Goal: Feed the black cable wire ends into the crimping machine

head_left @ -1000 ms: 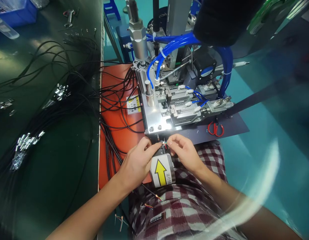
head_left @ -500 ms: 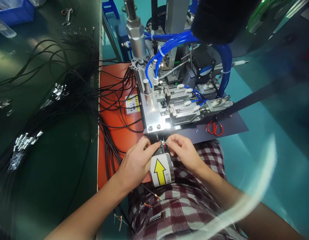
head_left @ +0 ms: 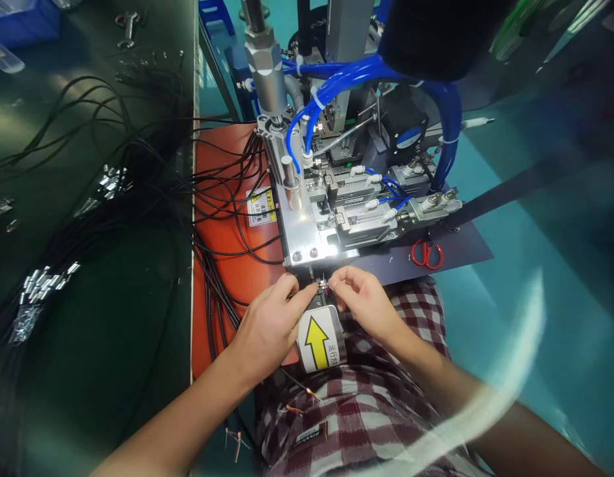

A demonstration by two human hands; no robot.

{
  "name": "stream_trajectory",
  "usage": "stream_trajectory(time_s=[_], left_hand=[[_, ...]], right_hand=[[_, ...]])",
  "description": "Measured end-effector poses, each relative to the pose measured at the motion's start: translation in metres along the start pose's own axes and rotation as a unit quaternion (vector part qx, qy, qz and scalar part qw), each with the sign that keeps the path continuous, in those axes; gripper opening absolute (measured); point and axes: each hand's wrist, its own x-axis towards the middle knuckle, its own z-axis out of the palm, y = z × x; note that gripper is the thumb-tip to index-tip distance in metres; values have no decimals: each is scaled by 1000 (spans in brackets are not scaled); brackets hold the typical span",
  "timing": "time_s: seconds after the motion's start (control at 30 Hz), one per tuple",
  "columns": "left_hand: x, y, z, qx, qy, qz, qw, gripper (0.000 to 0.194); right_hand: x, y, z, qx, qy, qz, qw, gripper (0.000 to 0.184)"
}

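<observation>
My left hand (head_left: 269, 324) is closed in a pinch on a thin black cable just in front of the metal machine (head_left: 326, 212). My right hand (head_left: 363, 298) pinches the cable's stripped end, where tiny coloured wires (head_left: 325, 285) show between the two hands. Both hands hover over a grey cylinder with a yellow arrow label (head_left: 320, 338), right below the machine's front edge.
Many black cables (head_left: 222, 199) lie over an orange mat (head_left: 227, 265) and the dark green bench (head_left: 88, 265) at left, with heaps of small metal parts (head_left: 38, 288). Red-handled scissors (head_left: 426, 253) lie right of the machine. Blue air hoses (head_left: 336, 79) loop above it.
The hands keep their pinch at the same spot. The view has drifted slightly, with no clear movement of the cable.
</observation>
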Motion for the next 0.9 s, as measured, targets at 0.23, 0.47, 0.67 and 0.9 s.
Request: stream_trajectory(time_s=[0.23,0.47,0.67,0.9], left_hand=[[-1,-3,1,-25,2,2,1000,32],[-1,-2,1,-26,-8,-5,1000,32],[-2,-2,1,-19,-12,-7,1000,35],[0,-2,0,-16,-3,5,1000,32]], right_hand=[[-1,1,-3,-32,12,-41,999,17],[0,1,-2,-61,32,-84,994,17],[1,2,7,-34,60,-30,997,18],[1,4,-1,7,42,31,999,20]])
